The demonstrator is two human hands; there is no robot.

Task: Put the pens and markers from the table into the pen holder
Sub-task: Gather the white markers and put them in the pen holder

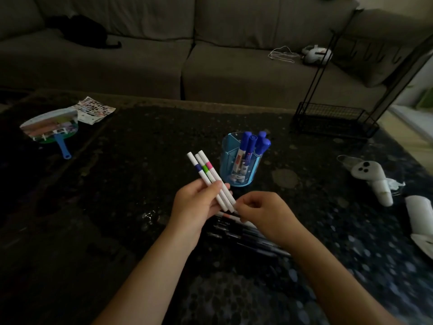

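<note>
My left hand (199,202) grips three thin white markers (208,174) with blue, green and pink bands, held tilted with their tips pointing up and left. My right hand (264,212) has curled fingers at the lower ends of those markers; whether it pinches one I cannot tell. Just behind the hands stands the blue translucent pen holder (239,171) with several blue-capped markers (254,146) in it. Beneath my right hand several dark pens (236,233) and one white marker (234,218) lie on the dark table (140,160).
A round hand fan (50,127) with a blue handle and a printed sheet (95,109) lie at the far left. A black wire rack (332,118) stands at the far right. White paper-roll figures (375,181) sit at the right edge. A grey sofa (210,55) runs behind the table.
</note>
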